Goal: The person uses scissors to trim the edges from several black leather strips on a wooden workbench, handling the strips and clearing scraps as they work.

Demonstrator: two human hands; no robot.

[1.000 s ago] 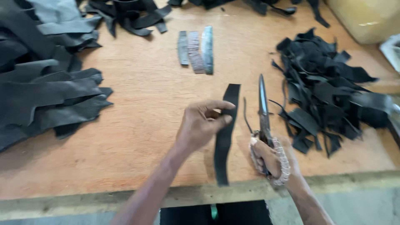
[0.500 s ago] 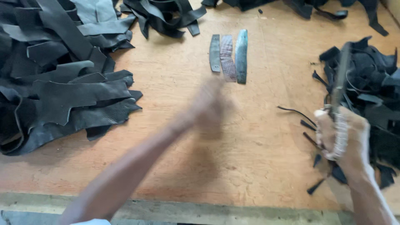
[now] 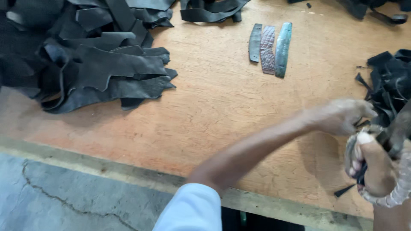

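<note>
left hand (image 3: 342, 116): crossed from table centre to scrap pile (image 3: 391, 81) | black strip: gone from view

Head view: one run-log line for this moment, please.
left hand: reaching to scrap pile | right hand: gripping wrapped tool handle | table: three strips, leather pile

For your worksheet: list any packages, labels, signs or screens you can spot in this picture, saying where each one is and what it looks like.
None are in view. The wooden table carries only black leather pieces at upper left, three narrow strips at top centre and black scraps at right, near the left hand and right hand.
</note>
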